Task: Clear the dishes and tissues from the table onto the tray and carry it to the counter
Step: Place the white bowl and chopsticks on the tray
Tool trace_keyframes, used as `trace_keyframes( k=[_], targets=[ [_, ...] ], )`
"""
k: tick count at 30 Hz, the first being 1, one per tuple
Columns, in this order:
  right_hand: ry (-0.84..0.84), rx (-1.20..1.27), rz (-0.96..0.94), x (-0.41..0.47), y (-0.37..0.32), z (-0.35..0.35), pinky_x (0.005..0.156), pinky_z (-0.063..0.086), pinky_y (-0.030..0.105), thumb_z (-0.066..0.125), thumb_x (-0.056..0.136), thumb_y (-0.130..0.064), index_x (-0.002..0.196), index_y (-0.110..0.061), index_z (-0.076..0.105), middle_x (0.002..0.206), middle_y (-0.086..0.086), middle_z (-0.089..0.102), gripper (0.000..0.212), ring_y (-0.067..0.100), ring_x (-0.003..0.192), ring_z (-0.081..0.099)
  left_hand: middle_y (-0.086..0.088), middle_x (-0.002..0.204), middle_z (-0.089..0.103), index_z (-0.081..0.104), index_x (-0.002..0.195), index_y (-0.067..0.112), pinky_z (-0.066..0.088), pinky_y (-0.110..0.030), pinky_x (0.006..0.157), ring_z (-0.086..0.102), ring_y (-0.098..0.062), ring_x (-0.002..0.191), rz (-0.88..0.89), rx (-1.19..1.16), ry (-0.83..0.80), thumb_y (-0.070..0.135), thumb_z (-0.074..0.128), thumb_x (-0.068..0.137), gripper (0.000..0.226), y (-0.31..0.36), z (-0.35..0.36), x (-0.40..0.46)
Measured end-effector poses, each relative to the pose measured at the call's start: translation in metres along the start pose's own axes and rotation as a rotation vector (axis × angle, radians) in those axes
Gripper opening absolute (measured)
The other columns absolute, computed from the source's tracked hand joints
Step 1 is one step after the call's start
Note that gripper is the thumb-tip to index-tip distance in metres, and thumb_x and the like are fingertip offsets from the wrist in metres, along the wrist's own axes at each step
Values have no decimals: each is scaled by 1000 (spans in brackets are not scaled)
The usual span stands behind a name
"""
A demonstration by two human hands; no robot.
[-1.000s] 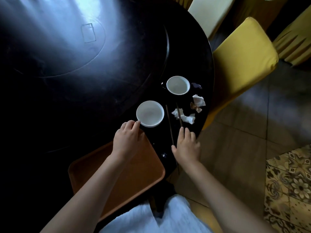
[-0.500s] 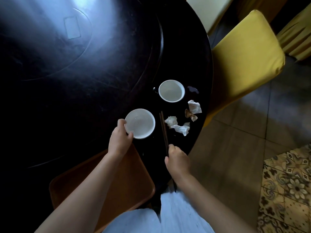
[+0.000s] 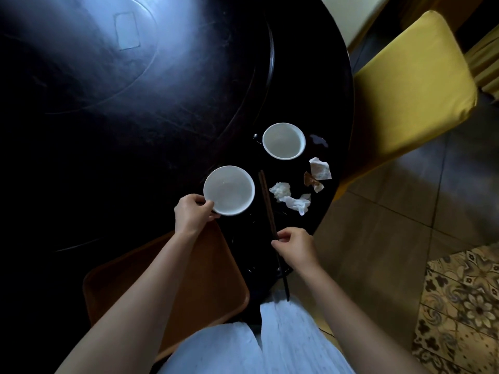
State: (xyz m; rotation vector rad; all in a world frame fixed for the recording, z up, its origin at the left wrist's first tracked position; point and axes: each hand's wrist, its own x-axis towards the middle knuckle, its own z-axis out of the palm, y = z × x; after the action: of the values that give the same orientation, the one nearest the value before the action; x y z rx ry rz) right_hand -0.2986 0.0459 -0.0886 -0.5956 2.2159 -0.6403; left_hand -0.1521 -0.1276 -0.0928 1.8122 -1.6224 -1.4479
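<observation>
Left hand point(image 3: 193, 215) pinches the near white ceramic bowl's point(image 3: 229, 190) rim; right hand point(image 3: 295, 245) grips dark wooden chopsticks point(image 3: 267, 203). Orange plastic tray point(image 3: 216, 279) sits bare; second bowl point(image 3: 284, 141) and crumpled white tissues point(image 3: 293, 202) remain on the table.

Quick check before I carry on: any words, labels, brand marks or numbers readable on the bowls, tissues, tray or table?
None can be read.
Pale rectangular card or sticker on the dark round table's turntable: washed out by glare, no text legible.
Crumpled white tissue with faint bluish marks: too blurred to read.
</observation>
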Motion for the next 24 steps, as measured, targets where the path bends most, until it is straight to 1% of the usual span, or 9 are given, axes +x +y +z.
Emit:
trace_keyframes(
  k=[4,5,7,9,11,14,19,22,24],
  targets=[
    [-78,135,11,6,-5,-8,78,53,31,76,73,-13,96,-6,71,83,5,69,24,15,78,63,-10,71,70,65,75,16,56,-20,52,71,-17,58,0,-127,44,6,56,80,14,0,-18,-21],
    [-111,175,10,8,-8,-10,74,54,28,76,73,-13,96,-6,70,82,5,70,24,14,75,63,-10,70,70,65,77,15,56,-20,52,71,-18,59,-6,-156,53,6,55,80,14,-4,-25,-28],
    [-182,283,-5,8,-16,-14,57,51,13,75,73,-10,89,-11,71,75,-1,69,16,6,64,63,-10,70,70,66,81,13,56,-21,53,72,-19,61,-29,-209,76,5,55,82,14,-14,-39,-44],
    [-253,374,-28,6,-27,-15,48,47,7,73,76,-10,85,-14,71,73,-3,70,11,-1,59,63,-11,71,69,66,85,8,55,-20,52,71,-18,60,-80,-256,113,4,55,84,11,-28,-53,-62],
    [-332,436,-60,5,-38,-14,52,48,8,68,80,-9,90,-12,70,78,-1,71,11,-1,65,64,-11,73,69,65,88,5,53,-17,50,71,-14,58,-133,-294,163,4,56,85,10,-42,-66,-79],
    [-421,476,-129,4,-55,-5,57,49,10,66,82,-6,88,-17,69,78,0,72,12,-2,65,66,-12,77,68,64,91,3,52,-15,48,70,-13,58,-190,-330,241,4,56,86,10,-63,-81,-102],
    [-490,356,-244,3,-78,22,63,50,19,69,80,-5,98,-5,68,80,6,71,18,9,71,65,-7,77,65,60,101,0,54,-18,51,67,-18,68,-258,-349,399,4,54,88,15,-96,-96,-133],
    [-438,157,-429,0,-87,38,64,50,12,72,78,-10,98,-7,70,85,3,71,21,11,78,67,-6,76,64,58,107,-3,54,-23,57,66,-14,67,-297,-341,439,4,53,89,21,-114,-105,-143],
    [-359,-26,-603,-3,-94,48,68,47,8,72,79,-16,99,-11,70,86,-4,70,20,7,80,65,-12,83,65,56,112,-4,54,-25,62,66,-16,69,-314,-334,457,6,53,89,26,-124,-112,-146]
  ],
)
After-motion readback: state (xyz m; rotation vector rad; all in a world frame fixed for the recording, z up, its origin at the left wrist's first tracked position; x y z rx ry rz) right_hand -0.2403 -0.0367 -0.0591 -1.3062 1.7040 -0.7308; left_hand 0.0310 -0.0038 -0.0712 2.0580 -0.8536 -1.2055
